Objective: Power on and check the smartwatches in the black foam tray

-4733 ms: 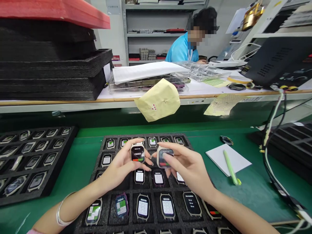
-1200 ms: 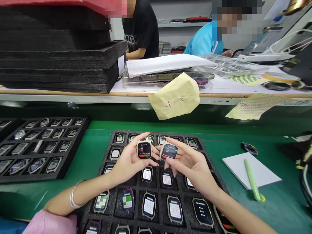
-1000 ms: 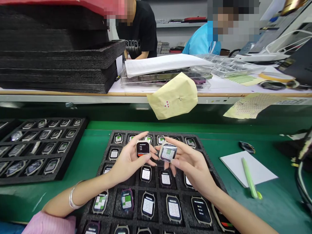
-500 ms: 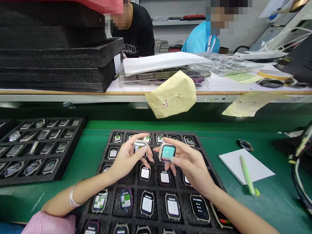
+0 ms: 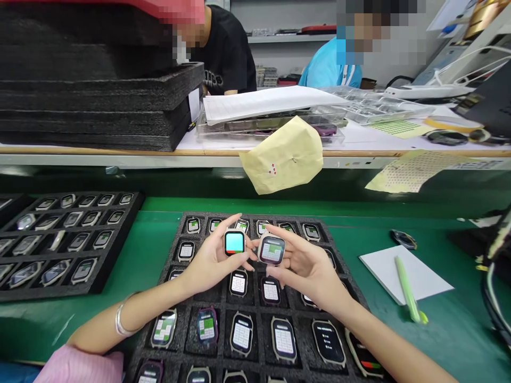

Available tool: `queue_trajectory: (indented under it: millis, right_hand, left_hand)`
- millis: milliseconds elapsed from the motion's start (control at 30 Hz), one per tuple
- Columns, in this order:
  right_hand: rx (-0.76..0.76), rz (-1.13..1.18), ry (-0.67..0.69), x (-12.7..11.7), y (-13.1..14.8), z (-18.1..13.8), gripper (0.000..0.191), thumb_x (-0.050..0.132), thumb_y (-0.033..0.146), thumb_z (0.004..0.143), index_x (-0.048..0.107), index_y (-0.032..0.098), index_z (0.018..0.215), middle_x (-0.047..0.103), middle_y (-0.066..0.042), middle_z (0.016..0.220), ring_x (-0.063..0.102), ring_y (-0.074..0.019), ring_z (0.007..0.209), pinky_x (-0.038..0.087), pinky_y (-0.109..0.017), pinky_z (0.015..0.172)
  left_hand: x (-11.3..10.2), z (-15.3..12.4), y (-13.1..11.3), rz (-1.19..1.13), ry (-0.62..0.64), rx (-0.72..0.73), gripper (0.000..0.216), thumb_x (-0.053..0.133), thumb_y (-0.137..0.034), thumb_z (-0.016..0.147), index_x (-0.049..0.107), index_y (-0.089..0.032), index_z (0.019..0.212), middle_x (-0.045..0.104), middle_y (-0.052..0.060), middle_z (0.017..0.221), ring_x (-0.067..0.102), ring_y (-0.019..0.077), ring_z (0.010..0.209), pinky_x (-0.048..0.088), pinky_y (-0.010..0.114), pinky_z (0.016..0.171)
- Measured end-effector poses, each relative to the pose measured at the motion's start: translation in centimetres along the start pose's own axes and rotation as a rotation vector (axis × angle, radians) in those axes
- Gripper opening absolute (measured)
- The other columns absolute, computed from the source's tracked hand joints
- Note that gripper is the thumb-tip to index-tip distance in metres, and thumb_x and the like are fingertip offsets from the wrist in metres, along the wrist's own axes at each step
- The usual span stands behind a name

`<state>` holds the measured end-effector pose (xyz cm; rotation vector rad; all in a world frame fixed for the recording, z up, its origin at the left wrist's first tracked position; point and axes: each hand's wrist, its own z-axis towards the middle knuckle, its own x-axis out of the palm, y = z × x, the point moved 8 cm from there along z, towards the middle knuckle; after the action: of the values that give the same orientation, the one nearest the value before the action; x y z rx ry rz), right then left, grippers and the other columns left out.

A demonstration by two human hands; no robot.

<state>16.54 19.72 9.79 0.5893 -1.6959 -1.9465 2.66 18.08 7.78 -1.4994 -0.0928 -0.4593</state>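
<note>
My left hand (image 5: pixel 207 263) grips a strapless smartwatch body (image 5: pixel 234 242) whose screen glows plain cyan. My right hand (image 5: pixel 307 266) holds a second watch body (image 5: pixel 272 250) showing a white and green screen. Both are held side by side above a black foam tray (image 5: pixel 179 314). In the tray's pockets lie several lit watch bodies, most with white grid screens. A silver bangle sits on my left wrist.
A second foam tray of watches (image 5: pixel 64 234) lies at left on the green mat. A white pad (image 5: pixel 405 274) with a green pen (image 5: pixel 409 290) lies at right. Stacked foam trays (image 5: pixel 96 101), papers and a yellow sheet (image 5: pixel 283 154) sit on the shelf; two people stand behind it.
The screens on both held watches changed: the left from a dark test page to cyan, the right from dark to cyan to white and green. My thumbs tapped them; the hands stayed in place.
</note>
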Motion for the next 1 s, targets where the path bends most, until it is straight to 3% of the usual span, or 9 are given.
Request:
queue_trajectory:
  millis: [100,200,333,433,567,667,733,800,1000]
  right_hand:
    - [0.031,-0.237,-0.017,-1.2,-0.9,0.1,0.056,0.066,0.02,0.086,0.046,0.029,0.138,0.064,-0.008,0.116,0.066,-0.0193,0.075,0.053,-0.029,0.058]
    - [-0.002,-0.597,-0.047,-2.7,-2.1,0.3,0.051,0.065,0.023,0.085,0.05,0.026,0.134,0.06,-0.009,0.121,0.061,-0.0167,0.065,0.055,-0.037,0.066]
    - [-0.154,-1.009,0.078,-2.8,-3.9,0.7,0.047,0.068,0.022,0.082,0.055,0.02,0.128,0.055,-0.013,0.129,0.051,-0.0322,0.118,0.043,-0.05,0.1]
    - [-0.155,-1.232,0.135,-3.4,-5.1,0.4,0.061,0.07,0.023,0.081,0.046,0.019,0.137,0.038,-0.016,0.145,0.03,-0.0359,0.136,0.032,-0.054,0.109]
    - [-0.048,-1.351,0.001,-7.0,-4.6,-2.2,0.07,0.056,0.044,0.091,0.026,0.016,0.149,0.033,-0.018,0.149,0.03,-0.0349,0.137,0.036,-0.051,0.107]
    - [0.137,-1.411,-0.21,-10.8,-4.4,-5.8,0.069,0.036,0.055,0.097,0.023,0.013,0.149,0.044,-0.022,0.139,0.044,-0.0382,0.127,0.043,-0.053,0.099]
    - [0.316,-1.388,-0.266,-12.6,-5.5,-8.0,0.071,0.032,0.058,0.096,0.02,0.013,0.15,0.054,-0.023,0.129,0.055,-0.0397,0.115,0.051,-0.052,0.088]
    - [0.391,-1.314,-0.28,-13.3,-6.4,-9.3,0.072,0.032,0.06,0.095,0.018,0.016,0.15,0.056,-0.02,0.129,0.057,-0.0385,0.114,0.054,-0.048,0.084]
    - [0.406,-1.089,-0.433,-15.8,-7.1,-8.1,0.07,0.038,0.064,0.091,0.034,0.017,0.143,0.066,-0.017,0.115,0.062,-0.037,0.109,0.056,-0.043,0.081]
  left_hand:
    - [-0.1,0.0,1.5,0.031,0.074,-0.076,0.088,0.071,-0.014,0.079,0.015,-0.029,0.145,0.057,0.006,0.111,0.064,0.02,0.096,0.055,0.038,0.088]
    - [-0.5,0.5,3.1,0.204,0.167,-0.102,0.081,0.061,-0.017,0.086,0.008,-0.027,0.146,0.058,0.008,0.111,0.065,0.0213,0.098,0.053,0.041,0.089]
    - [-0.8,2.2,3.8,0.942,0.248,0.093,0.053,0.06,-0.021,0.085,0.037,-0.02,0.133,0.057,0.013,0.122,0.057,0.0269,0.114,0.048,0.043,0.097]
    - [-1.4,3.0,3.5,1.284,0.255,0.175,0.062,0.075,-0.031,0.073,0.048,-0.016,0.125,0.052,0.017,0.13,0.046,0.0363,0.124,0.037,0.054,0.103]
    - [-4.8,2.4,1.1,1.581,0.132,0.09,0.1,0.074,-0.058,0.067,0.032,-0.004,0.14,0.039,0.029,0.141,0.035,0.0439,0.131,0.034,0.056,0.104]
    - [-10.1,0.9,-0.9,1.843,-0.117,-0.221,0.094,0.051,-0.061,0.085,0.022,0.009,0.141,0.053,0.035,0.121,0.052,0.0464,0.115,0.043,0.053,0.091]
    - [-12.9,-0.5,-0.5,1.815,-0.131,-0.507,0.091,0.035,-0.062,0.09,0.018,0.011,0.141,0.064,0.032,0.1,0.062,0.047,0.098,0.047,0.051,0.079]
    - [-14.0,-1.4,0.4,1.69,-0.062,-0.626,0.088,0.025,-0.065,0.091,0.017,0.005,0.144,0.068,0.027,0.091,0.065,0.0457,0.092,0.048,0.048,0.074]
    - [-15.0,-1.2,0.1,1.401,-0.203,-0.438,0.059,0.02,-0.057,0.093,0.033,-0.012,0.13,0.068,0.018,0.102,0.064,0.0379,0.101,0.046,0.042,0.081]
